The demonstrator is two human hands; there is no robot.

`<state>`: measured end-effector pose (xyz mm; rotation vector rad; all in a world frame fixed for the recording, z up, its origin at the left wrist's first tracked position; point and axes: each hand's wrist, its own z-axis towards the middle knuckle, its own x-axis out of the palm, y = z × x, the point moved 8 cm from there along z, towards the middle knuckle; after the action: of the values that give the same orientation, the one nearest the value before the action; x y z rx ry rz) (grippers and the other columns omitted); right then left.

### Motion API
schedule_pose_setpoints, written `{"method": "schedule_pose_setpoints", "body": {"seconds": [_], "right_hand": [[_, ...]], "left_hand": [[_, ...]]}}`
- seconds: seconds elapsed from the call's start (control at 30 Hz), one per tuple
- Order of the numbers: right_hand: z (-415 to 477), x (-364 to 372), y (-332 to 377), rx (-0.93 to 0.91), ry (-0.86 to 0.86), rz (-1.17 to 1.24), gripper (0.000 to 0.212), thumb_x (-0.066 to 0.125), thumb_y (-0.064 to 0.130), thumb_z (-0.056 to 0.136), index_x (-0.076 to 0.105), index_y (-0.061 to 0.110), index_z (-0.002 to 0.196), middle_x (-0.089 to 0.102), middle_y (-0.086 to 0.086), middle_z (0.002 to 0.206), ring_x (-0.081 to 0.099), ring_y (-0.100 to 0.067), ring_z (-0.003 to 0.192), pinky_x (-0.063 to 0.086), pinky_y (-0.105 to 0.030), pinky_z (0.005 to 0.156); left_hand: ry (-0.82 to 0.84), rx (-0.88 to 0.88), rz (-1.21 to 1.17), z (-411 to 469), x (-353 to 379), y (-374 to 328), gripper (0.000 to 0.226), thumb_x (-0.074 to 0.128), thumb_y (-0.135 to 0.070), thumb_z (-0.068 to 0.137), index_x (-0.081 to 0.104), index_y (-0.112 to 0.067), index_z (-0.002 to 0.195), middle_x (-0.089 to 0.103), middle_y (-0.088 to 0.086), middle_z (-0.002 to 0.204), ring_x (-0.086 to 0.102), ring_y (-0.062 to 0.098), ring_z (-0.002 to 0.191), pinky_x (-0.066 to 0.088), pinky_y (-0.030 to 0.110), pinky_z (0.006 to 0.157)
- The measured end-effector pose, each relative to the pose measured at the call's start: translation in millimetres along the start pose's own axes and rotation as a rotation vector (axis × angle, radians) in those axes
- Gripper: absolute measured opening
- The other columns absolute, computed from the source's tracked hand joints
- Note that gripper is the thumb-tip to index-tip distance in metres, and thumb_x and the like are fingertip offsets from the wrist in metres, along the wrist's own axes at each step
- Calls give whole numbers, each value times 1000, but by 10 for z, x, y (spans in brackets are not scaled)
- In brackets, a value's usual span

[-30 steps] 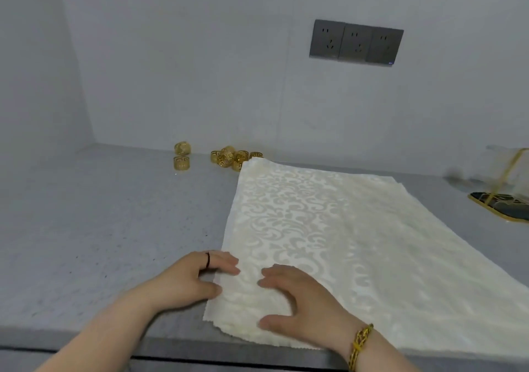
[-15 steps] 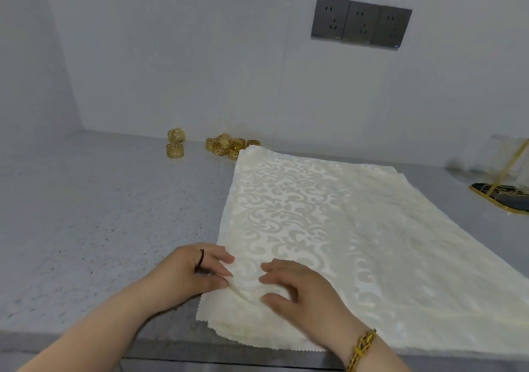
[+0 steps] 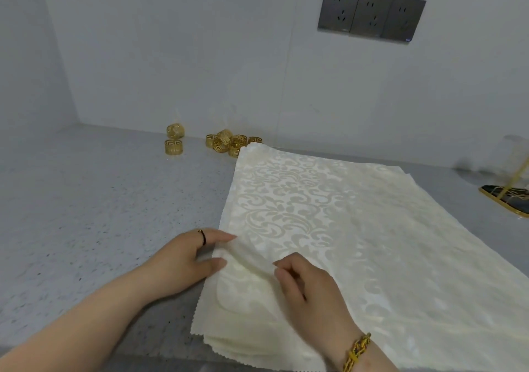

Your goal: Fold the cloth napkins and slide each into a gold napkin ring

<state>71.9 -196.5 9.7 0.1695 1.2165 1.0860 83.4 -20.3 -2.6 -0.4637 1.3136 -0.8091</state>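
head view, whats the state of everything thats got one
top napkin, unfolded, left edge lifted in a fold
stack, flat on the counter
rings, loose at the back, no napkin in any
left hand, pinches the lifted edge
right hand, pinches the same fold
sockets, nothing plugged in

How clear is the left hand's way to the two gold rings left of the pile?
Probably yes: only bare counter lies between left hand and two gold rings, though it pinches the top napkin now.
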Motion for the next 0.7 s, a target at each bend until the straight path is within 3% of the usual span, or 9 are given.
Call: {"method": "schedule_pose_setpoints", "body": {"seconds": [0.1,0.2,0.3,0.37,0.5,0.6,0.63,0.67,0.7], "right_hand": [[-15,-56,0,10,-38,75,21,30,56,75,41,40,69,58,8,65,52,-10,71,35,-14,57],[-67,-107,-14,23,-65,98,30,25,61,67,48,42,72,56,20,67,51,-4,69,36,-13,59],[-125,-261,-64,69,-121,90,19,27,62,68,41,60,80,54,30,66,51,-1,67,36,-12,59],[-164,-399,-118,117,-177,98,10,36,52,74,41,59,77,51,22,56,45,-5,56,32,-14,54],[-196,-711,-109,168,-318,200,14,45,36,72,50,49,69,47,16,52,42,-2,51,32,-11,51],[-197,-926,-60,170,-373,252,9,48,46,66,55,40,68,52,13,57,47,1,55,35,-8,53],[-203,-974,-33,171,-366,254,10,49,46,65,55,38,67,52,10,58,47,1,54,35,-8,53],[-203,-1015,-11,183,-353,266,8,50,40,67,56,36,65,51,7,57,46,0,53,35,-8,52],[-200,-1050,15,196,-331,281,9,50,34,69,56,33,63,49,6,55,44,-2,50,34,-9,50]], "left_hand": [[-6,39,187,307,-43,-48,41,60,-11,86,53,-34,119,42,-26,121,38,-9,113,20,2,96],[8,98,347,592,11,-73,48,58,-6,85,51,-26,128,46,-10,136,38,5,127,16,4,99],[-27,94,427,740,22,-86,33,51,-11,91,59,-21,122,47,-6,138,37,9,130,17,7,100],[-40,125,449,753,10,-71,28,48,-17,94,61,-19,119,49,-7,136,37,8,130,15,9,101],[-68,150,422,547,-17,-170,34,38,-25,98,48,-20,130,40,-10,140,24,9,137,0,7,99],[-92,131,275,257,-106,-248,25,36,-37,96,45,-41,119,46,-24,119,16,13,139,3,7,101],[-73,156,256,135,-123,-292,16,33,-53,91,45,-54,102,50,-31,103,25,13,135,8,9,105],[-58,191,256,10,-142,-336,27,25,-71,83,46,-55,87,54,-28,84,38,7,125,19,11,105],[-60,184,239,-116,-182,-358,42,18,-82,73,44,-51,84,55,-21,74,48,-4,106,32,10,94]]}}
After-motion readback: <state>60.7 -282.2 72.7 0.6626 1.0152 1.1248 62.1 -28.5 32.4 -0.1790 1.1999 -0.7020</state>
